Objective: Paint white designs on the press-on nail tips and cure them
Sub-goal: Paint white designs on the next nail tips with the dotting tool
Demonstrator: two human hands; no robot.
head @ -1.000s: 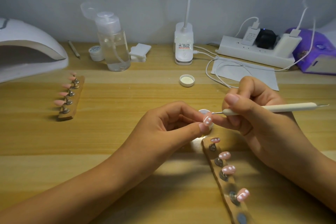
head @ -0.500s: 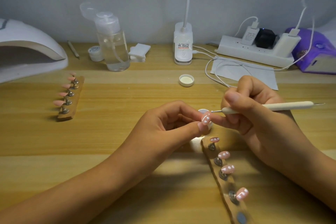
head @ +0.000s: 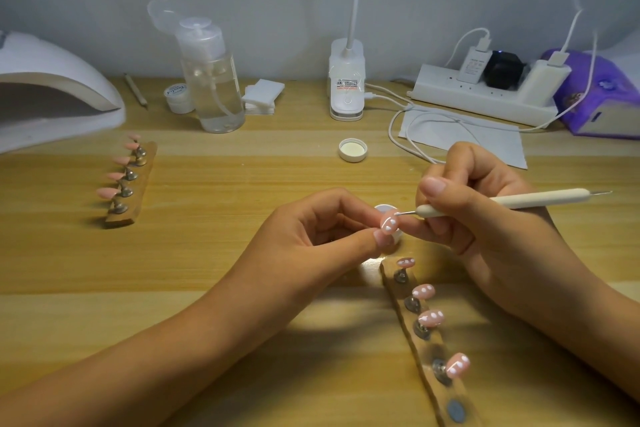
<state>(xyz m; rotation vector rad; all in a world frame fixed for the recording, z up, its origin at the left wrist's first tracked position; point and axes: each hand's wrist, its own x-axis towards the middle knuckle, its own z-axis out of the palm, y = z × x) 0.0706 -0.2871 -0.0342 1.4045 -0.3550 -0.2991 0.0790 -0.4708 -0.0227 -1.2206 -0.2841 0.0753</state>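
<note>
The fingers (head: 375, 238) of our left hand (head: 311, 243) pinch the pink nail tip (head: 388, 225), white-dotted face up, just beyond the near holder strip (head: 431, 345). The fingers (head: 433, 188) of our right hand (head: 491, 229) curl round the dotting tool (head: 502, 202) in a pen grip, its metal point at the tip's far edge. Both forearms angle inward over the worktop (head: 207, 253).

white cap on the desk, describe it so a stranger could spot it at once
Find the white lamp base at the back middle of the wooden desk. Just in front of it, toward the person, a small round cap lies alone on the wood. Unlike the white jar by the clear bottle, it is shallow and lies open side up.
</note>
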